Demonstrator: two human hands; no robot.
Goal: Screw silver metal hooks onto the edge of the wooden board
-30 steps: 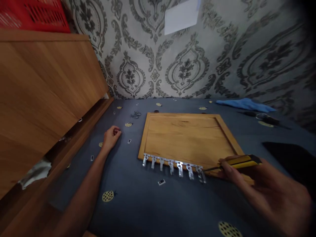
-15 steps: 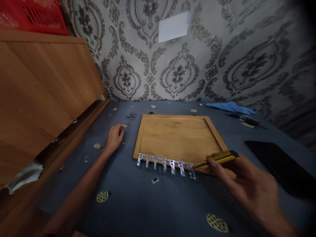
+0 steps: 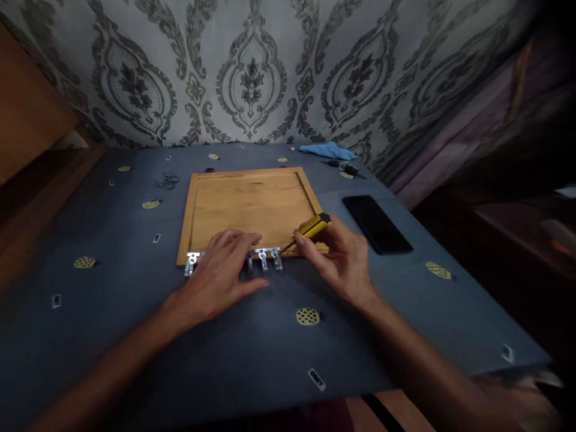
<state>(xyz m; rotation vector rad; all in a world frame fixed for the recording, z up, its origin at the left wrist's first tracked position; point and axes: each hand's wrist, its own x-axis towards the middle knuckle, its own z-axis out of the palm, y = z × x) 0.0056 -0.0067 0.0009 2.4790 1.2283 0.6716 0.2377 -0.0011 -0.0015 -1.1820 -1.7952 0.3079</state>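
Observation:
A framed wooden board (image 3: 252,210) lies flat on the cloth-covered table. Along its near edge runs a row of silver metal hinge-like clips (image 3: 263,259), partly hidden by my left hand (image 3: 220,273). That hand rests over the middle of the row with its fingers stretched forward and its thumb apart. My right hand (image 3: 339,255) grips a screwdriver (image 3: 315,225) by its yellow and black handle. Its thin shaft points down-left, and the tip is at the rightmost clip near the board's front right corner.
A black phone (image 3: 377,223) lies to the right of the board. Behind it are a dark object with a ring (image 3: 346,168) and a blue cloth (image 3: 328,150). Small wire-like metal pieces (image 3: 167,181) lie at left. A wooden cabinet (image 3: 36,108) stands at the far left, against the patterned wall.
My left hand has moved from the table left of the board onto the row of clips. The screwdriver tip stays at the rightmost clip. The camera view has swung right and down.

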